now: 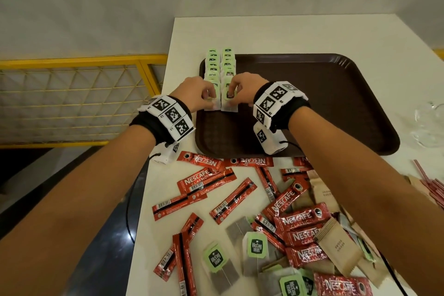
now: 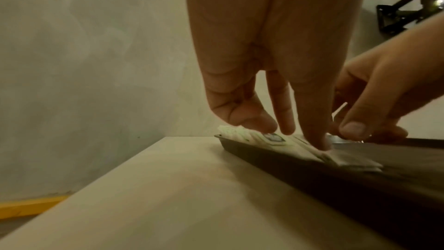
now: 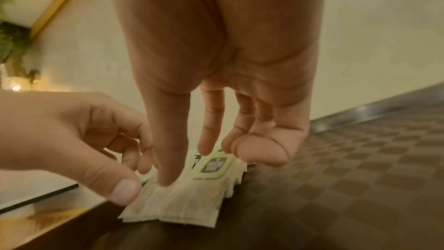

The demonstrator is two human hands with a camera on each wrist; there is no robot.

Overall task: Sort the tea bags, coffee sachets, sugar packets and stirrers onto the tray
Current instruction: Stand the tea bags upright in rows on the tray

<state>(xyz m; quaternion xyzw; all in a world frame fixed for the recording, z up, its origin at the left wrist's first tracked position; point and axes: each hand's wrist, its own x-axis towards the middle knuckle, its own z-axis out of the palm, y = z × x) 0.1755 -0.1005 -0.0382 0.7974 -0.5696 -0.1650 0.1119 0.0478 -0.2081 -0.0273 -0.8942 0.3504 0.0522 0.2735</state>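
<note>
Green-tagged tea bags [image 1: 227,60] lie in two overlapping rows along the left edge of the brown tray [image 1: 312,103]. Left hand [image 1: 195,94] and right hand [image 1: 242,90] each pinch a row's nearest bag with curled fingers. Red coffee sachets [image 1: 205,181] litter the white table [image 1: 252,36].

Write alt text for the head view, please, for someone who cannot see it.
A left hand and a right hand pinch the nearest tea bags of two rows along the left edge of a brown tray. Coffee sachets, loose tea bags and sugar packets lie scattered on the table nearer the camera, stirrers at right.
</note>
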